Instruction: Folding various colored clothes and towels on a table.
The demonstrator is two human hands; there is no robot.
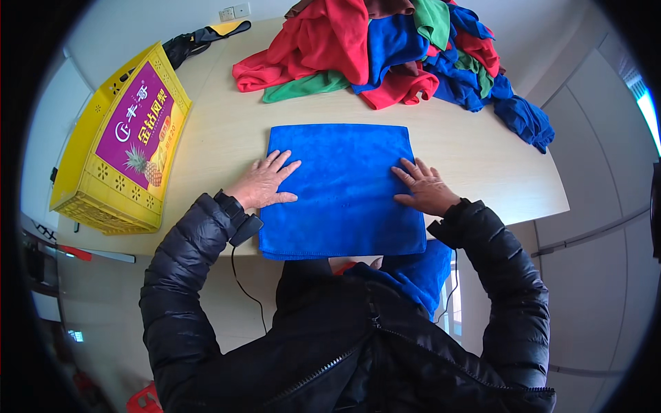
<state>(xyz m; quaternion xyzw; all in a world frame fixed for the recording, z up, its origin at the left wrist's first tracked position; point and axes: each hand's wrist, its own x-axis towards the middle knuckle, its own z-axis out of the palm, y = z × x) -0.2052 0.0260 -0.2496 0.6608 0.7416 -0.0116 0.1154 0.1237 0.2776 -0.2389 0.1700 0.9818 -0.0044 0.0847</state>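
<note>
blue towel (342, 189) near edge overhangs table (220, 138), hidden by jacket (344, 330).

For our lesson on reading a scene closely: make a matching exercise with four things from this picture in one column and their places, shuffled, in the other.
Things:
1. blue towel
2. yellow crate
3. pile of cloths
4. left hand

Places:
A. heaped at the far side of the table
B. flat on the towel's left edge
C. spread flat in front of the person
D. at the table's left end

Pairs: 1-C, 2-D, 3-A, 4-B
</note>
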